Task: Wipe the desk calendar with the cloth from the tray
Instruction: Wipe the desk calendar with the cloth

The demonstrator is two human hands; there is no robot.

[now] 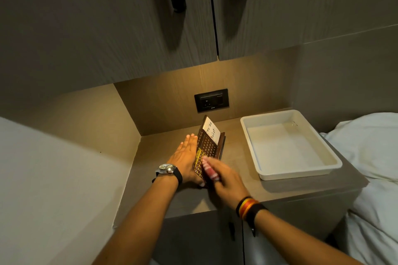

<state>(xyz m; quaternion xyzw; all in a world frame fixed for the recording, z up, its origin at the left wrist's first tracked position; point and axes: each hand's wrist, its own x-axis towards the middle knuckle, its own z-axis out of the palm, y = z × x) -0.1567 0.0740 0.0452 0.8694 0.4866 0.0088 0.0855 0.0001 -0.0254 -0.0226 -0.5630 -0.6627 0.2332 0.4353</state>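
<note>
A dark wooden desk calendar [208, 143] with a white "To Do List" card stands on the counter, leaning back toward the left. My left hand [185, 157], fingers stretched flat, presses against its back side and steadies it. My right hand [224, 175] holds a red-and-white cloth [209, 169] against the lower front of the calendar; the hand looks blurred. A white tray [332, 162] sits to the right of the calendar with nothing in it.
The counter [237, 185] is a small niche under upper cabinets [129, 28], with a black wall socket [211, 100] behind the calendar. A side wall closes the left. White bedding [372, 157] lies to the right of the counter.
</note>
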